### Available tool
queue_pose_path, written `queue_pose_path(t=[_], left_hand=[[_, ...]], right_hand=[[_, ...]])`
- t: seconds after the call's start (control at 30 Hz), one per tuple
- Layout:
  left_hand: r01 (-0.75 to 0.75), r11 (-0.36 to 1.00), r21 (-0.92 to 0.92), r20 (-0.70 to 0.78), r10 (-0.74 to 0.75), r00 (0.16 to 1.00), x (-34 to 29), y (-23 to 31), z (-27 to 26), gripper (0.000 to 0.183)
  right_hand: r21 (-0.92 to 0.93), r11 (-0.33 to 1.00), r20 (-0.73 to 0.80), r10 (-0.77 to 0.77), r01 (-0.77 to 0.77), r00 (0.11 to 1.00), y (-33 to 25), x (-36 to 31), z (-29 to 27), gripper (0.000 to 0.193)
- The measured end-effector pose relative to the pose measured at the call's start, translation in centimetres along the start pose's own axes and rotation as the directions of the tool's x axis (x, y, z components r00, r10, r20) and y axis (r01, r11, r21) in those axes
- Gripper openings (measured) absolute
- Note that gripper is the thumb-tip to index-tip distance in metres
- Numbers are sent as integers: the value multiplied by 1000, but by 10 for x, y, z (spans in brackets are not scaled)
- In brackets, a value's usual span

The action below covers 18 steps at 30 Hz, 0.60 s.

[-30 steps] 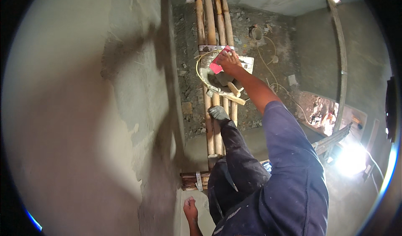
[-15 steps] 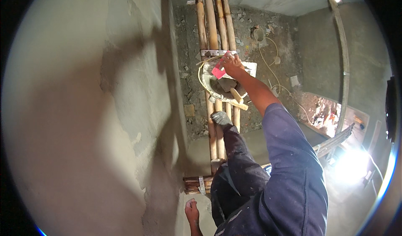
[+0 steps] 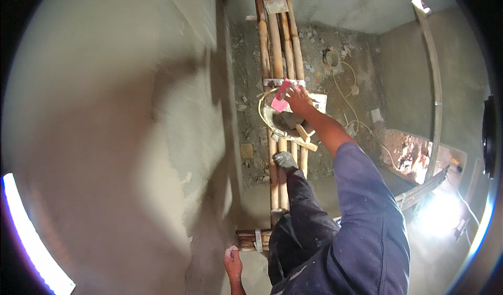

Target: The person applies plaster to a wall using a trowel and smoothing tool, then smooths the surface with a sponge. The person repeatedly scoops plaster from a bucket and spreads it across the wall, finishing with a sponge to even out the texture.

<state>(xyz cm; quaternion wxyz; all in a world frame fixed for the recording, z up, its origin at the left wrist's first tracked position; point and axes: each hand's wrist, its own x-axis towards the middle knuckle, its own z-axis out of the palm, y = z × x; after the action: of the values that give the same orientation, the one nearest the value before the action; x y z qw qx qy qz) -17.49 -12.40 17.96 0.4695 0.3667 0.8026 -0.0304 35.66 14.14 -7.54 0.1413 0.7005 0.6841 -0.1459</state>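
My right hand [image 3: 299, 100] is closed on a flat pink piece [image 3: 281, 98] whose exact kind I cannot tell. It reaches over the far side of a round, mortar-smeared basin [image 3: 260, 111] with a pale rim. Inside the basin sits a grey mass [image 3: 292, 119]. A wooden handle [image 3: 303, 133] rests at the near rim, beside a short wooden stick [image 3: 307, 145]. Behind my right hand lies a white, stained rectangular board [image 3: 319, 103]. Low in view, near the left wall, my left hand [image 3: 233, 262] hangs with curled fingers; what they hold, if anything, is hidden.
The basin stands on a walkway of bamboo poles [image 3: 283, 38], and my foot [image 3: 285, 160] rests on it. A plastered wall [image 3: 105, 138] rises close on the left. Rubble covers the ground [image 3: 319, 43] below. To the right are a hose [image 3: 343, 90], a leaning pole [image 3: 434, 69] and a bright lamp [image 3: 441, 210].
The whole view has shifted, so the walkway and basin appear lower and farther right. My right hand still grips the pink piece over the basin, slightly turned. My left hand stays low, fingers curled.
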Motion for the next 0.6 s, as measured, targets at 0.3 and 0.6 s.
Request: queue_pose_path(t=[0.3,0.6], left_hand=[[-581,807,109,-199,590,782,-42,143,-65,27],[-761,234,605,-513,846,-148,-146,302,-207,44]], right_hand=[[471,779,271,319,-414,908,-70,-87,-63,50],[576,778,216,152,-251,965,-126,-188,0,29]])
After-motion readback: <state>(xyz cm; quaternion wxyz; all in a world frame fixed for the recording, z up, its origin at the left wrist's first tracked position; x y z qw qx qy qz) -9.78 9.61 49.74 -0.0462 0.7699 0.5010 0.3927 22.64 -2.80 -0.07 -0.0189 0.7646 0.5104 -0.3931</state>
